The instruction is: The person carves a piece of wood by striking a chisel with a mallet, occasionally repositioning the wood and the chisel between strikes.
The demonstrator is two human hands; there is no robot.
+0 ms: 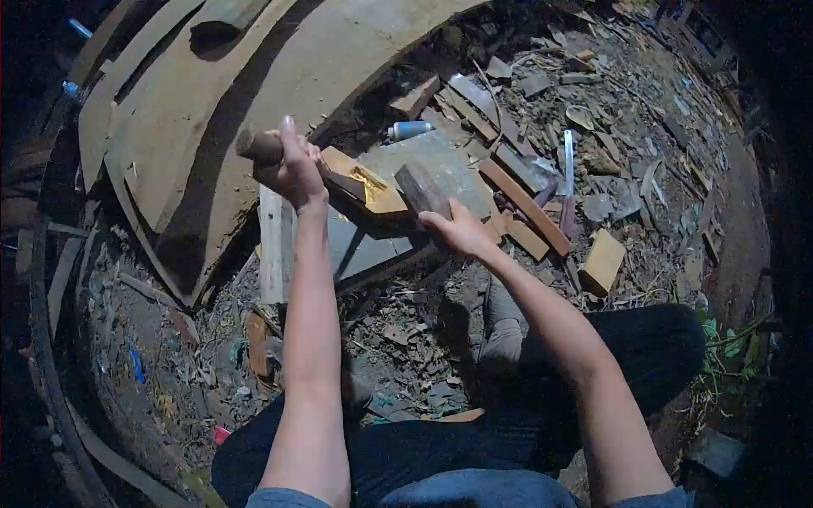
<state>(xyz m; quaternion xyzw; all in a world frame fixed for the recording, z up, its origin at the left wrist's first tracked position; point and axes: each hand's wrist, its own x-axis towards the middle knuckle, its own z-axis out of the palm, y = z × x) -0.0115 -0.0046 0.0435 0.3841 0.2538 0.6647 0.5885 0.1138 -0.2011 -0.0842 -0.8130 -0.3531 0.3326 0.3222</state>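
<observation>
My left hand (296, 172) is wrapped round a chisel (259, 147), whose thick round wooden handle end sticks out past the thumb. Its dark flat blade slants down to a yellowish wood block (391, 201). A rough hollow with pale chips shows in the block's upper face, by the blade tip. To the right, my right hand (461, 229) grips a dark, rounded wooden mallet (417, 184), its head just beside the block and apart from the chisel handle. The block rests on a grey board (470, 173) in front of me.
A blue can-like cylinder (411, 129) lies at the board's far edge. Right of the board are a reddish wood strip (525, 207), a saw-like metal blade (568, 161) and a yellow block (604, 261). Large curved planks (339, 59) fill the upper left. Wood scraps cover the ground.
</observation>
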